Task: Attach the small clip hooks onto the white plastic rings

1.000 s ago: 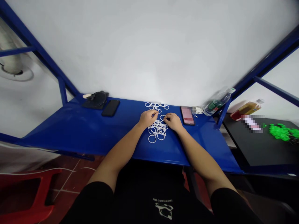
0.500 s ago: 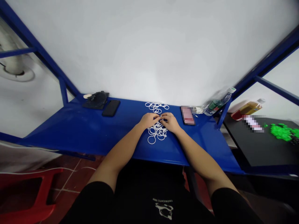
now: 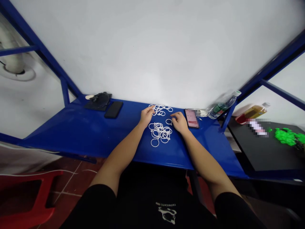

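A loose heap of white plastic rings [image 3: 159, 134] lies on the blue table, with a smaller group of the same rings [image 3: 162, 110] farther back. My left hand [image 3: 147, 115] reaches to that far group, its fingertips at the rings' left edge. Whether it holds a ring, I cannot tell. My right hand [image 3: 179, 122] rests on the tabletop and holds nothing. Just left of its fingers lies a single white ring [image 3: 169, 121], set apart from the heap.
The blue metal table [image 3: 78, 130] stands against a white wall. On it are a black phone [image 3: 113, 109], a dark pouch [image 3: 98, 101], a pink-screened phone [image 3: 191, 118] and a plastic bottle [image 3: 222, 108]. A black side table [image 3: 267, 152] holds green pieces [image 3: 287, 136].
My hands have parted from above the near heap. The left has moved forward to the far group, and the right has moved right, uncovering the near heap and a lone ring.
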`<action>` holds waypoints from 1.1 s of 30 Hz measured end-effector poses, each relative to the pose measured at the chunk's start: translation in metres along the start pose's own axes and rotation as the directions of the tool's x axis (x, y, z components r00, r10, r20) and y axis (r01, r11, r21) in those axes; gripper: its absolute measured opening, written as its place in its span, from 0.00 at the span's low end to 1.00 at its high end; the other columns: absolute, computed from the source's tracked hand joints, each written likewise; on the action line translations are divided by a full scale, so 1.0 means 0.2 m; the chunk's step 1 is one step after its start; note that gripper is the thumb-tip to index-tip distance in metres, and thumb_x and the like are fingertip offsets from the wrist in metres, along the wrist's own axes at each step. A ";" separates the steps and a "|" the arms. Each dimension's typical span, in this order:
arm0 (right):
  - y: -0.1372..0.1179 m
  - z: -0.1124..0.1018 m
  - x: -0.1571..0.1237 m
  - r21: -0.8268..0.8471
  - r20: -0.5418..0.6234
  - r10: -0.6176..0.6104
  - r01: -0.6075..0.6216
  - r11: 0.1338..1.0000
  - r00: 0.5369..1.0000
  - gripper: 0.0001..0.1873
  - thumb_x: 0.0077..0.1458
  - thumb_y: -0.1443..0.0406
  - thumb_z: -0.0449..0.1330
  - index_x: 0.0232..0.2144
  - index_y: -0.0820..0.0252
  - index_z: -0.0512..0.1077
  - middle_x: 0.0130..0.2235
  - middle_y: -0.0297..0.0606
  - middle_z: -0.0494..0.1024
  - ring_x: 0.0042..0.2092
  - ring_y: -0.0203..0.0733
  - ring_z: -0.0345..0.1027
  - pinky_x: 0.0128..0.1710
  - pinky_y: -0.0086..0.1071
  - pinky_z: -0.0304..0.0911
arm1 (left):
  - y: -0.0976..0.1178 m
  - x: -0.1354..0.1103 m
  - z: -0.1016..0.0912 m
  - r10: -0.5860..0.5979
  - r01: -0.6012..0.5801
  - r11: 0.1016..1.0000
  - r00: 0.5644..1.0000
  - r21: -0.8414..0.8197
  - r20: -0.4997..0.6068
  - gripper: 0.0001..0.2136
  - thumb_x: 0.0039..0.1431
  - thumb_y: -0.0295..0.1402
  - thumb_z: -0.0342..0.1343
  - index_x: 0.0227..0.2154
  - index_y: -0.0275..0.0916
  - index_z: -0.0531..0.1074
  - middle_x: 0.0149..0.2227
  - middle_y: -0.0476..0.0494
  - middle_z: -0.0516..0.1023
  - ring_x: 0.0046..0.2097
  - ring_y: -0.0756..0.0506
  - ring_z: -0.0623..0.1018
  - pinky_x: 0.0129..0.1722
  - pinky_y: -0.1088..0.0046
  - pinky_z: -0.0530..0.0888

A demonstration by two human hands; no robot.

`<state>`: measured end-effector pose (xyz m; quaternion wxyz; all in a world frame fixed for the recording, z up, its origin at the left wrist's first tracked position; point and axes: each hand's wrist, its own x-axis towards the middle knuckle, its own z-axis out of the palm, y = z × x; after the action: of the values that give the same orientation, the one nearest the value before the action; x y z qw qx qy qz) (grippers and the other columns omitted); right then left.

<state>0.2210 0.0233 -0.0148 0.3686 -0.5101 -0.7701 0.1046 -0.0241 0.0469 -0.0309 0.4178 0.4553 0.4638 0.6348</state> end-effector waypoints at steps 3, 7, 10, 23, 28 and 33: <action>0.02 -0.05 0.01 -0.043 0.087 -0.051 0.055 0.998 0.995 0.18 0.55 0.75 0.55 0.43 0.58 0.80 0.48 0.44 0.77 0.47 0.48 0.74 0.51 0.41 0.71 | 0.04 -0.01 0.01 -0.078 0.076 0.994 0.997 -0.083 -0.023 0.14 0.51 0.33 0.62 0.41 0.34 0.81 0.27 0.48 0.80 0.21 0.55 0.65 0.22 0.77 0.62; 0.02 -0.07 0.01 0.012 0.359 -0.190 0.199 0.980 0.914 0.20 0.50 0.78 0.57 0.41 0.56 0.80 0.47 0.40 0.81 0.48 0.46 0.76 0.52 0.38 0.70 | 0.08 -0.04 0.03 -0.082 0.078 0.990 0.996 -0.121 -0.027 0.08 0.49 0.32 0.62 0.33 0.35 0.77 0.27 0.45 0.82 0.19 0.55 0.64 0.20 0.78 0.59; 0.01 -0.05 0.00 0.021 0.398 -0.195 0.203 0.979 0.897 0.14 0.55 0.73 0.62 0.42 0.56 0.80 0.45 0.39 0.82 0.45 0.44 0.76 0.49 0.37 0.70 | 0.11 -0.05 0.03 -0.082 0.079 0.989 0.997 -0.128 -0.012 0.07 0.49 0.32 0.61 0.32 0.36 0.77 0.28 0.45 0.82 0.19 0.55 0.63 0.19 0.78 0.58; 0.00 -0.02 0.00 0.050 0.265 -0.139 0.130 0.990 0.954 0.09 0.67 0.65 0.56 0.44 0.57 0.76 0.42 0.41 0.81 0.42 0.44 0.74 0.45 0.35 0.67 | 0.10 -0.04 0.03 -0.078 0.077 0.991 0.997 -0.110 -0.004 0.05 0.47 0.31 0.58 0.28 0.37 0.76 0.25 0.47 0.80 0.19 0.55 0.62 0.20 0.78 0.58; 0.00 -0.02 -0.01 0.118 0.298 -0.069 0.035 0.992 0.952 0.07 0.66 0.64 0.56 0.44 0.56 0.73 0.39 0.37 0.83 0.37 0.42 0.76 0.39 0.33 0.66 | 0.09 -0.04 0.02 -0.069 0.069 0.993 0.998 -0.094 -0.002 0.05 0.46 0.30 0.55 0.26 0.37 0.75 0.24 0.48 0.78 0.20 0.55 0.62 0.21 0.77 0.57; 0.01 0.00 -0.01 0.169 0.277 -0.054 0.007 0.986 0.959 0.13 0.63 0.68 0.56 0.49 0.56 0.74 0.36 0.34 0.84 0.35 0.41 0.77 0.39 0.33 0.69 | 0.07 -0.04 0.01 -0.018 0.020 0.999 0.998 -0.033 0.056 0.07 0.45 0.29 0.51 0.22 0.37 0.74 0.22 0.49 0.74 0.21 0.53 0.62 0.22 0.77 0.58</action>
<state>0.2229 0.0219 -0.0171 0.2987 -0.4456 -0.8109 0.2339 -0.0216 0.0371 -0.0175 0.4441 0.4613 0.4454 0.6258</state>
